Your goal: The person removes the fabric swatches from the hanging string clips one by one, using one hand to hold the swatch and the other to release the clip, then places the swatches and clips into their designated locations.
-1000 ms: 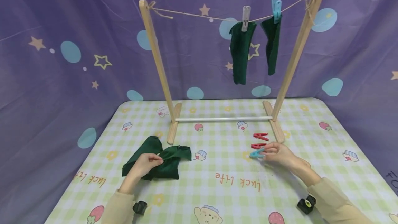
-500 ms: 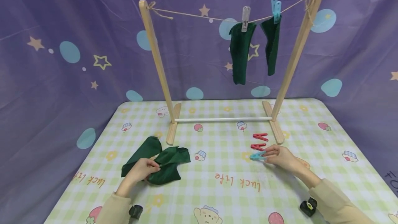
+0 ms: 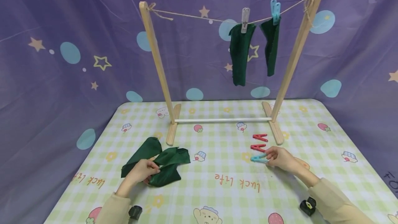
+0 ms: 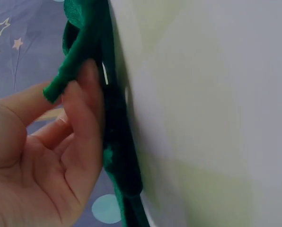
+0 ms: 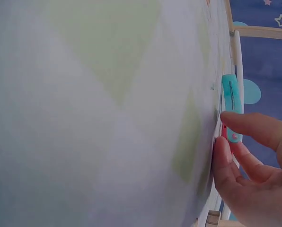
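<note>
My left hand (image 3: pixel 142 172) pinches the edge of a crumpled dark green cloth (image 3: pixel 169 175) at the table's left; in the left wrist view a fold of the green cloth (image 4: pixel 60 78) sticks out between thumb and fingers. Another dark green cloth (image 3: pixel 146 153) lies just behind that hand. On the right, my right hand (image 3: pixel 281 158) holds the handle end of a light blue clothespin (image 3: pixel 258 158), low at the tabletop. The right wrist view shows the blue clothespin (image 5: pixel 232 97) at the thumb and fingertips. Two red clothespins (image 3: pixel 259 137) lie just beyond it.
A wooden drying rack (image 3: pixel 157 58) stands at the back with a string line (image 3: pixel 192 16). From it hang a green cloth (image 3: pixel 240 56) under a grey clothespin (image 3: pixel 245 20) and a narrower green cloth (image 3: pixel 271 47) under a blue clothespin (image 3: pixel 275 11). A checked cloth (image 3: pixel 217 203) covers the table.
The left hand has drawn the cloth's edge slightly toward the person. My right hand and the blue clothespin have shifted a little nearer, away from the red clothespins.
</note>
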Motion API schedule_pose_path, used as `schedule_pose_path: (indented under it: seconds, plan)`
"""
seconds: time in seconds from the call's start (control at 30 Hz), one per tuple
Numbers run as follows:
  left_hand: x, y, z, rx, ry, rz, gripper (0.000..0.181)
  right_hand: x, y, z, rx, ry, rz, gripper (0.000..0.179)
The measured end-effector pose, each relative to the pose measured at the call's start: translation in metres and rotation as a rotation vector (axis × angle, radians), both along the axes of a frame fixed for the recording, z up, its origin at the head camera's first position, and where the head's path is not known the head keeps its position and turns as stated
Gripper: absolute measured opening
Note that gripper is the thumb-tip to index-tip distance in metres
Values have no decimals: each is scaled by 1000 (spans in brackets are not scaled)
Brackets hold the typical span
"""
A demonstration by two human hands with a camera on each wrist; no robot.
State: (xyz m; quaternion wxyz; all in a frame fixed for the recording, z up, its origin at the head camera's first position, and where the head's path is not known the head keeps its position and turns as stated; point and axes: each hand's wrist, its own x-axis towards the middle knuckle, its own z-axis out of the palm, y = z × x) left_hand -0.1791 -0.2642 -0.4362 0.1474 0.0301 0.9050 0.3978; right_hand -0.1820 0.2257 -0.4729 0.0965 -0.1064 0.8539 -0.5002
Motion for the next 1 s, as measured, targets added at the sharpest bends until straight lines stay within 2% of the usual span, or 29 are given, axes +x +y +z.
schedule_pose_path:
  seconds: [0.2,0.33,0.47,0.57,0.7,0.8,1.0]
  plan:
    - [-1,4,7,-32,31,81,11,0,5,5,45,29,37,37]
    - [-5,8,18,-11,89,90,16,-1,9,13,61,51,63,33]
    - [-12,13,30,24,146,36,22,-5,13,28,3,41,84,34]
    - [-20,20,38,68,175,-1,24,-9,15,42,-4,71,89,35]
    - [-32,32,48,121,228,-62,26,-16,15,61,5,109,59,35]
    - [-41,42,56,130,273,-110,28,-20,14,75,-3,124,29,35]
    - [-56,65,77,168,317,-150,30,-30,12,108,-33,172,4,35]
